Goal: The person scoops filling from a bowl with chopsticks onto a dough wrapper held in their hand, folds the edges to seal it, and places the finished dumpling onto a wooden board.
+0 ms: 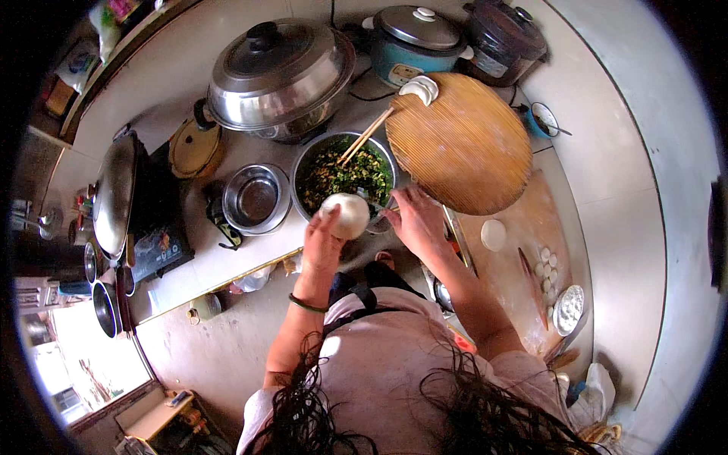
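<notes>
My left hand holds a round dough wrapper over the near rim of a metal bowl. Chopped green and yellow filling fills that bowl, and a pair of wooden chopsticks leans across its far right rim. At the bowl's near right edge, my right hand pinches the handle of a thin utensil, apparently a spoon; its tip is partly hidden by the wrapper. Two shaped dumplings rest at the far edge of a round ridged tray.
Rightward, a floured board carries another wrapper, a rolling pin, several dough pieces and a flour dish. Nested metal bowls, a large lidded pot and a blue rice cooker stand left and behind.
</notes>
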Motion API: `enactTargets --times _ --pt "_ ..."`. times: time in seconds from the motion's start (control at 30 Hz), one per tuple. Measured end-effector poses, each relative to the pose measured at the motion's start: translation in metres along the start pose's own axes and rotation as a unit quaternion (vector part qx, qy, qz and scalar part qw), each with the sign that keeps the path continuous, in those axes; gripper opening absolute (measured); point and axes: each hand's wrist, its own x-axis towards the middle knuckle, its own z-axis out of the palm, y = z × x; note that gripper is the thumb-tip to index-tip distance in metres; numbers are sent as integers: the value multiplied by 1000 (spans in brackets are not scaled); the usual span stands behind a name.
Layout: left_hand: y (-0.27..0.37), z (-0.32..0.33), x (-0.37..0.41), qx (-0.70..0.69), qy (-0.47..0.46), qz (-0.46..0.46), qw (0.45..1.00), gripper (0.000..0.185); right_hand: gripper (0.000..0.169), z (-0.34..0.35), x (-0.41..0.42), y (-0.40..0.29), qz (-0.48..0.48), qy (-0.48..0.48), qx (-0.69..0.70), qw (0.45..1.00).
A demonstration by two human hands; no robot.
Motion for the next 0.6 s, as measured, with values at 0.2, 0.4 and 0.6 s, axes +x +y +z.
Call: enactTargets --times 0.2,0.4,0.6 --pt "36 -26 -8 -95 38 70 992 47 25 46 14 12 73 -134 -29 988" --pt "50 -17 -16 -197 -33 70 977 48 10 59 58 2 52 -180 -111 976" --pt "55 -26 -15 -192 -38 126 972 50 11 28 64 0 11 -28 -131 991"
